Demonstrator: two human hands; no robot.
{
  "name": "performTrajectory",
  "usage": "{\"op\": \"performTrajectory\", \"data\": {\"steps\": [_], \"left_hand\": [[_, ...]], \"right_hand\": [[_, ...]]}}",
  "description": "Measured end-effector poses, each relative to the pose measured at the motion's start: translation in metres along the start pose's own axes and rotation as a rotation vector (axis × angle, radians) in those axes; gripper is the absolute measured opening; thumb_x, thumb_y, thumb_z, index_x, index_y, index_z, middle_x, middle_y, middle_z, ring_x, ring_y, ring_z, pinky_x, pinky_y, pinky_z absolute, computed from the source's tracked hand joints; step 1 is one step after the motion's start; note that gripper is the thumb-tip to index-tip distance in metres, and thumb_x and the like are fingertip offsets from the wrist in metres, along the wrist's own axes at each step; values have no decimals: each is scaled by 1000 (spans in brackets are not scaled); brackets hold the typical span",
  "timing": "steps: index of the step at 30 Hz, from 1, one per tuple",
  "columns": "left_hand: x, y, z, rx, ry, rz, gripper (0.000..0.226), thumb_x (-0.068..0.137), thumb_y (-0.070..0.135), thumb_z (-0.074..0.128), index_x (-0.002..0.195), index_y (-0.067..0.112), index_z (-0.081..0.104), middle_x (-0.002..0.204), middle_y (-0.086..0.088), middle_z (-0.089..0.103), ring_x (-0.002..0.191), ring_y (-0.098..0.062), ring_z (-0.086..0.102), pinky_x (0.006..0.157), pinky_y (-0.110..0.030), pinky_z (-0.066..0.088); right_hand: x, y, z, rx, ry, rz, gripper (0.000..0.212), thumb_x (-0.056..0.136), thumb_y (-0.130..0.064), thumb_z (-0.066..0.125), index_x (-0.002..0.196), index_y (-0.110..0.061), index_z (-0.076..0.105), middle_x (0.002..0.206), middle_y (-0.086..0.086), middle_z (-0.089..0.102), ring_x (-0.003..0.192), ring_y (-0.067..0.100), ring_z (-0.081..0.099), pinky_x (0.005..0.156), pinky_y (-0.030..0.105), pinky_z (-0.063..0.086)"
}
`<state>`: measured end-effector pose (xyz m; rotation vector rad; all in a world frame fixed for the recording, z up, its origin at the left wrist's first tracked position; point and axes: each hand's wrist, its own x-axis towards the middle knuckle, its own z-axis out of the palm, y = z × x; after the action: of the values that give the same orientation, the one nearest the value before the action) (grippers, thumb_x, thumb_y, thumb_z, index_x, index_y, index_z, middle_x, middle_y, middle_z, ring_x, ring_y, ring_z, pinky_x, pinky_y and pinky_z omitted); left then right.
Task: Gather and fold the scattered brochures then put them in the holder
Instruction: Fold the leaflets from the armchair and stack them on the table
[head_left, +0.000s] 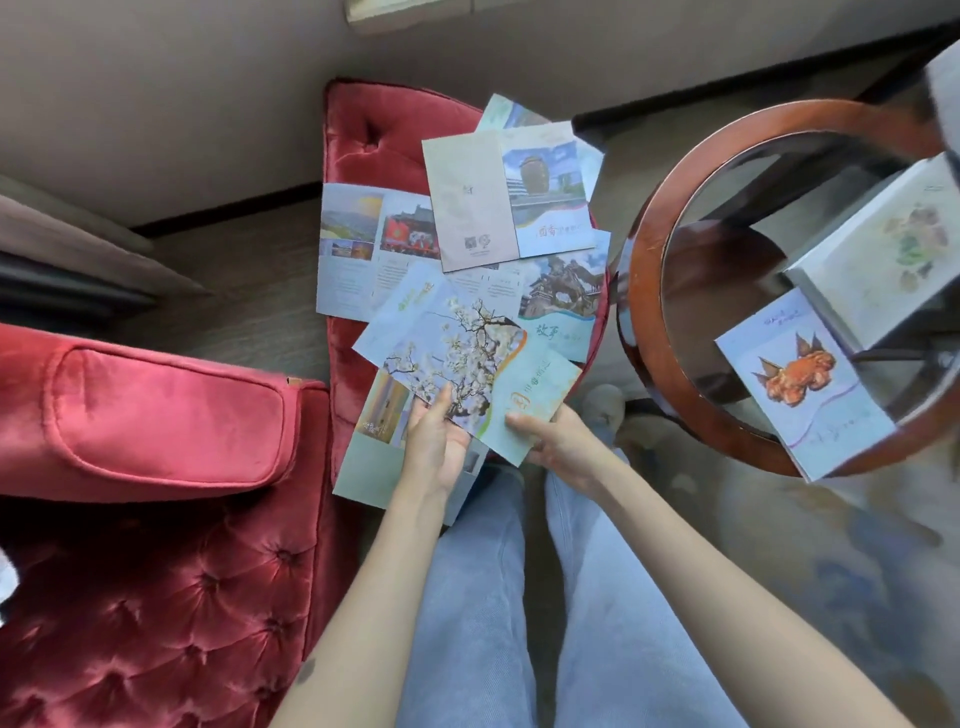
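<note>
Left hand (434, 441) and right hand (556, 441) fingers (441, 402) pinching one blossom brochure (457, 358); other brochures (467, 202) across red stool (374, 140)

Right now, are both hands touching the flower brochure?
Touching. The head view shows the left hand with its thumb on the flower brochure, over the blossom picture, and the right hand with its thumb on the pale green panel.

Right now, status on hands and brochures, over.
Both gripping: left hand, right hand pinch white-blossom paper brochure at near edge. Beneath, other paper brochures overlap on red velvet stool. Nothing atop the held one.
</note>
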<state>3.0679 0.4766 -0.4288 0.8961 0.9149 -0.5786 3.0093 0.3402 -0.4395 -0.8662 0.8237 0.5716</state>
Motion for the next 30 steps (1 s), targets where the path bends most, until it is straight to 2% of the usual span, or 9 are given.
{"op": "performTrajectory", "data": {"steps": [3,6,11,14,16,18,21,25,30], "left_hand": [[1,-4,17,45,50,11,41,96,4,43,137,2,37,131,-19,51,112,-31,57,89,-46,51],[6,7,26,89,105,81,17,98,12,42,108,10,56,107,-9,61,87,-18,61,70,-32,57],[16,29,46,267,143,233,16,98,12,43,99,18,58,106,-1,65,92,-13,65,92,-32,48],[16,11,75,714,195,407,21,95,6,46,111,11,59,116,-6,64,110,-20,60,92,-26,46],[13,-12,100,1078,113,580,29,93,5,47,120,11,57,125,-5,60,121,-19,52,99,-26,41],[9,-36,129,1364,-108,762,35,93,9,51,128,14,53,132,-3,54,127,-18,43,109,-31,32],[11,-69,171,1725,-394,969,35,91,18,57,126,15,56,132,-3,55,129,-21,43,115,-43,22],[16,-98,215,1855,-505,788,18,93,27,52,104,20,65,101,5,70,103,-15,60,115,-46,9],[31,-116,247,1922,-545,688,19,94,31,52,91,20,66,92,6,72,93,-16,63,108,-42,25]], "right_hand": [[-7,-11,-17,-122,99,-52,29,86,0,60,109,-16,57,108,2,68,84,12,70,65,28,58],[-14,-28,-45,-290,227,-156,36,84,6,60,119,-4,53,120,15,62,100,23,62,79,34,52],[-26,-56,-98,-449,339,-206,37,82,4,63,117,-4,54,121,17,62,110,30,60,96,46,48],[-31,-72,-124,-641,421,-243,40,82,-3,64,121,-11,55,121,10,64,111,27,60,94,38,48],[-35,-81,-141,-794,444,-241,44,83,-10,64,125,-19,54,122,7,64,112,28,59,95,43,47],[-40,-88,-157,-906,424,-230,50,84,-14,63,131,-26,50,121,6,65,112,29,59,93,45,48],[-48,-94,-180,-952,393,-239,49,84,-14,63,130,-25,51,118,7,66,108,30,60,87,35,47],[-60,-98,-218,-805,426,-210,37,83,-13,64,118,-22,58,112,3,66,106,26,59,83,34,44],[-82,-87,-281,-577,517,-153,35,86,-12,62,121,-18,57,114,2,64,109,21,57,90,31,43]]}}
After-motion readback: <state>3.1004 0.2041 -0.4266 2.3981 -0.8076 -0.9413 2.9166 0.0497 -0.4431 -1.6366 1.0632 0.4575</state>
